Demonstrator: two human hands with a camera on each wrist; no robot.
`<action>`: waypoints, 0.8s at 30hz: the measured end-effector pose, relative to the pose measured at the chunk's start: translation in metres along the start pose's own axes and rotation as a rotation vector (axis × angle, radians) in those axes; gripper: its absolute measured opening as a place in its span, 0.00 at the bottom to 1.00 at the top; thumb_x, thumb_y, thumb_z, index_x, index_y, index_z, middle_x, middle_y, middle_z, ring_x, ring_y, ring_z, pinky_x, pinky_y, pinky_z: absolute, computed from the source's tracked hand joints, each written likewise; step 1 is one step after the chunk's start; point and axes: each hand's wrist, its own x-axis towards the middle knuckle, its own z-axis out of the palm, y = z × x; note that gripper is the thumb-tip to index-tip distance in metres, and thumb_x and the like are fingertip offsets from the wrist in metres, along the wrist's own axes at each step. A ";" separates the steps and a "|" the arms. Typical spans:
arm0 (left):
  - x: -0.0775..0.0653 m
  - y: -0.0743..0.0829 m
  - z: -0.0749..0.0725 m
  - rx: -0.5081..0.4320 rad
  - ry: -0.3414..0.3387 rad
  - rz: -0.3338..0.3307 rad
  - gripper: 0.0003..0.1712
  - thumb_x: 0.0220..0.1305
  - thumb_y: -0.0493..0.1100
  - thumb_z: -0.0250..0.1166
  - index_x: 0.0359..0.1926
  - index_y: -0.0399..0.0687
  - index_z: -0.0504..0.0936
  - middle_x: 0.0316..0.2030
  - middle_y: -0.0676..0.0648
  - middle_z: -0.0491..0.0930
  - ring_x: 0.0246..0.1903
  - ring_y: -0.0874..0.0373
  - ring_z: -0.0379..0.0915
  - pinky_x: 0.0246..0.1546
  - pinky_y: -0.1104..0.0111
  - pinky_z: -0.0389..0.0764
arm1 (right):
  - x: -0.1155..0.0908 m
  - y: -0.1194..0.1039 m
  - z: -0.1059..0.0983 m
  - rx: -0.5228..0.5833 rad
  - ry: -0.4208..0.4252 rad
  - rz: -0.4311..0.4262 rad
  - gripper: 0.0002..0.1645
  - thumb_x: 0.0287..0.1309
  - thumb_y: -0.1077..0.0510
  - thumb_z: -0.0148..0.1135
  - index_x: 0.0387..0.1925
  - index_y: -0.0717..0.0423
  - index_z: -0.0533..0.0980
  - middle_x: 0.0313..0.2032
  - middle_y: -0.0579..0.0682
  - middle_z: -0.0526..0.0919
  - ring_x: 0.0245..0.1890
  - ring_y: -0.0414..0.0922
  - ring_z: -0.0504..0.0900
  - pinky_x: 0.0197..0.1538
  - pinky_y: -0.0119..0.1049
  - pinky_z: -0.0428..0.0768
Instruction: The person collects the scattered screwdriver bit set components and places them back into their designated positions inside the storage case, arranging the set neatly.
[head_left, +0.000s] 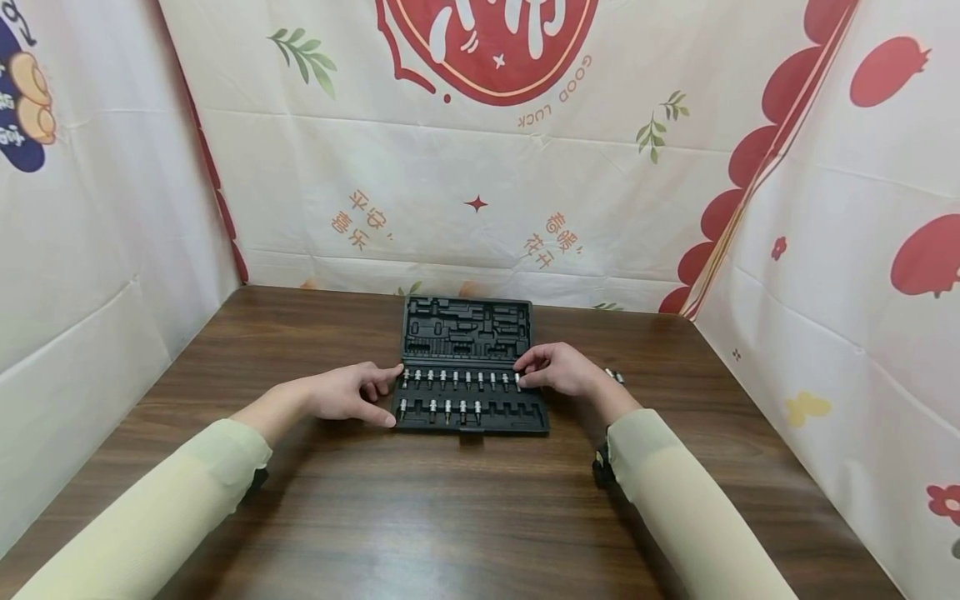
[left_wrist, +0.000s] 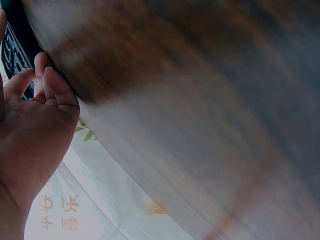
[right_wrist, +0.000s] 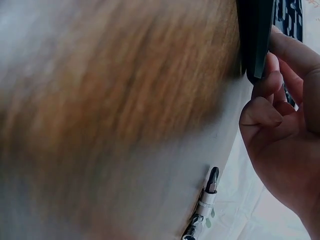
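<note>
A black plastic socket case (head_left: 471, 421) lies unfolded on the table, its moulded lid (head_left: 467, 329) leaning at the back. Chrome bit sockets with dark tips stand in two rows inside, such as one bit socket (head_left: 447, 410) in the front row. Along the case's left side, my left hand (head_left: 341, 393) spreads its thumb and forefinger, thumb at the front corner and forefinger near the back row. My right hand (head_left: 562, 371) pinches a bit socket (head_left: 517, 381) at the right end of the back row. In the right wrist view its fingers curl beside the case edge (right_wrist: 257, 45).
Loose bit sockets (head_left: 615, 376) lie on the brown wooden table (head_left: 442, 517), just beyond the right wrist. Moulded slots (head_left: 513, 410) show at the front row's right end. A printed cloth (head_left: 465, 158) hangs behind the table, with more cloth at both sides.
</note>
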 end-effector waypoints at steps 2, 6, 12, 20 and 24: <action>0.000 0.000 0.000 0.004 -0.001 0.000 0.59 0.69 0.59 0.78 0.88 0.46 0.56 0.62 0.41 0.77 0.59 0.49 0.74 0.64 0.51 0.75 | 0.000 -0.001 0.000 0.001 0.000 -0.002 0.12 0.69 0.55 0.76 0.52 0.50 0.89 0.43 0.48 0.85 0.43 0.46 0.78 0.47 0.40 0.76; 0.001 0.001 0.000 0.006 0.000 -0.003 0.59 0.69 0.59 0.78 0.88 0.46 0.56 0.63 0.42 0.77 0.59 0.49 0.74 0.65 0.50 0.75 | 0.001 0.000 -0.001 0.006 -0.002 -0.008 0.16 0.69 0.55 0.77 0.56 0.51 0.87 0.41 0.48 0.83 0.41 0.47 0.77 0.45 0.41 0.75; 0.001 0.001 0.001 0.003 0.001 -0.002 0.59 0.69 0.59 0.78 0.88 0.45 0.56 0.62 0.42 0.77 0.59 0.50 0.74 0.65 0.51 0.74 | 0.002 0.002 0.001 0.007 0.008 0.008 0.18 0.68 0.55 0.78 0.57 0.50 0.87 0.40 0.48 0.83 0.40 0.47 0.77 0.44 0.41 0.75; -0.001 0.001 0.000 -0.002 0.000 -0.003 0.59 0.69 0.59 0.78 0.88 0.45 0.56 0.62 0.42 0.76 0.58 0.50 0.74 0.64 0.52 0.74 | 0.002 -0.002 0.003 0.020 0.010 0.015 0.17 0.69 0.56 0.77 0.56 0.53 0.87 0.39 0.49 0.82 0.39 0.46 0.76 0.43 0.40 0.75; -0.001 0.002 -0.001 -0.008 -0.002 0.005 0.59 0.69 0.59 0.78 0.88 0.45 0.56 0.62 0.41 0.76 0.59 0.50 0.74 0.64 0.52 0.74 | 0.002 -0.003 0.004 0.030 0.017 0.030 0.16 0.69 0.56 0.77 0.56 0.53 0.87 0.38 0.48 0.81 0.37 0.46 0.75 0.41 0.39 0.75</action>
